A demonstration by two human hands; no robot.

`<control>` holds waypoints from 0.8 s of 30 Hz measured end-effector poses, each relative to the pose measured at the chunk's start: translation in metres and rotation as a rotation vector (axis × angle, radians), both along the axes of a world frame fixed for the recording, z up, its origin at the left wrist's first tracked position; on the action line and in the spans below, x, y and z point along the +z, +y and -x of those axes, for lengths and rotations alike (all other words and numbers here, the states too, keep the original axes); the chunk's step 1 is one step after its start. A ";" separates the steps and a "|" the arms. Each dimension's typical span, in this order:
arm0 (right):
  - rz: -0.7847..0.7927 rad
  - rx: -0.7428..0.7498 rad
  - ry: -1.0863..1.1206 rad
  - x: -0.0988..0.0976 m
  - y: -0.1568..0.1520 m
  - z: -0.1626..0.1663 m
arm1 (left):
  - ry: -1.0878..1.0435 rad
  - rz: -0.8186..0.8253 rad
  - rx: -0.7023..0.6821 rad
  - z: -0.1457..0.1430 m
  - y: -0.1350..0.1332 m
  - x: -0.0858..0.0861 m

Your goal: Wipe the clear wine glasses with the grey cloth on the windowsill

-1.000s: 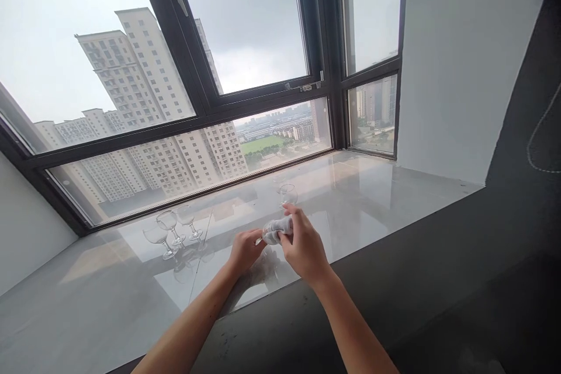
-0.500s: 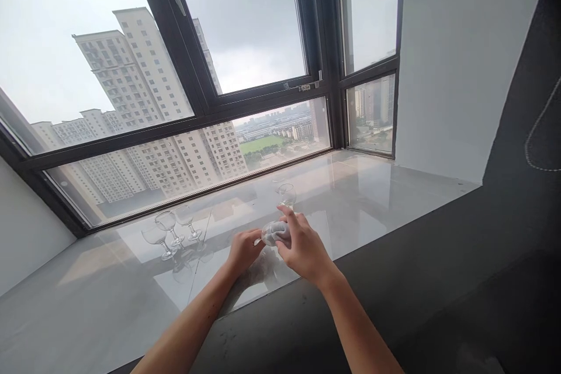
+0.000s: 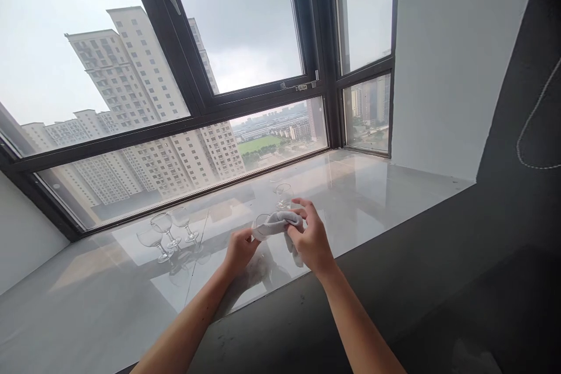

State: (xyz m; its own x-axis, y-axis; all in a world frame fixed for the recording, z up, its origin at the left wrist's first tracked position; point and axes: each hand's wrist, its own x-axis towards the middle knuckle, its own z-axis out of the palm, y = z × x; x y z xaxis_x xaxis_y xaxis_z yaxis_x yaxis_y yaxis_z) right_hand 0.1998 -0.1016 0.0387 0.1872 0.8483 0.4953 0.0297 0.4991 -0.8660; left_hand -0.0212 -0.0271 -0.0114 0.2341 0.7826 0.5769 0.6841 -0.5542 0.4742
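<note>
Over the near edge of a glossy pale-grey tiled sill [image 3: 87, 310], the person's left hand [image 3: 241, 250] and right hand [image 3: 310, 241] are close together but not touching, joined by what they hold. The left hand, with its fingers curled in, is clamped on a clear, rounded drinking glass [image 3: 258, 229]; its stem is hidden, so its exact tilt cannot be told. The right hand pinches a soft light-grey cloth [image 3: 280, 222] between thumb and fingers, its index finger raised; the cloth lies against the held glass, covering much of it, and a loose end hangs below the right hand. Just beyond this hand, a lone clear stemmed glass [image 3: 284, 191] stands on the sill, its lower part partly hidden. Well to the left, three clear stemmed wine glasses [image 3: 162, 223] stand upright in a close slanting row, mirrored faintly in the tiles. Behind the sill rises a dark metal window frame [image 3: 332, 117], with tall pale apartment towers [image 3: 149, 64] and a flat green field [image 3: 260, 144] outside. A white beaded cord [image 3: 541, 167] loops at the far right.
</note>
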 end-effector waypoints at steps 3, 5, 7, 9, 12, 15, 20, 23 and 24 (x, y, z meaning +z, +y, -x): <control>0.079 -0.141 0.078 0.000 0.004 -0.013 | -0.267 0.221 -0.096 0.000 -0.002 0.007; 0.126 -0.259 0.070 -0.003 0.008 -0.020 | -0.473 0.407 -0.215 0.001 -0.003 0.013; 0.147 -0.339 0.034 -0.010 0.013 -0.021 | -0.681 0.545 -0.310 0.002 -0.003 0.016; 0.157 -0.354 -0.029 -0.019 0.017 -0.015 | -0.832 0.636 -0.377 0.003 -0.003 0.016; 0.169 -0.277 -0.176 -0.030 0.019 0.004 | -0.900 0.728 -0.449 0.005 -0.004 0.013; 0.145 -0.109 -0.292 -0.036 0.016 0.024 | -0.881 0.755 -0.472 0.005 -0.004 0.011; 0.107 0.026 -0.217 -0.033 0.017 0.027 | -0.855 0.616 -0.324 0.006 0.003 0.011; 0.112 -0.051 -0.198 -0.029 0.021 0.010 | -0.776 0.550 -0.219 0.007 0.007 0.009; 0.121 -0.098 -0.222 -0.028 0.021 0.003 | -0.733 0.529 -0.191 0.007 0.007 0.009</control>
State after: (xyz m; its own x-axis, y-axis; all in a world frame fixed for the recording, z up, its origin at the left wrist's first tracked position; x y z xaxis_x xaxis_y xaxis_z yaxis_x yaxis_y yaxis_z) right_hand 0.1968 -0.0803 0.0106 0.1698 0.8870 0.4295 0.2685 0.3777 -0.8862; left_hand -0.0281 -0.0200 -0.0029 0.1039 0.9720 0.2106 0.0321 -0.2149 0.9761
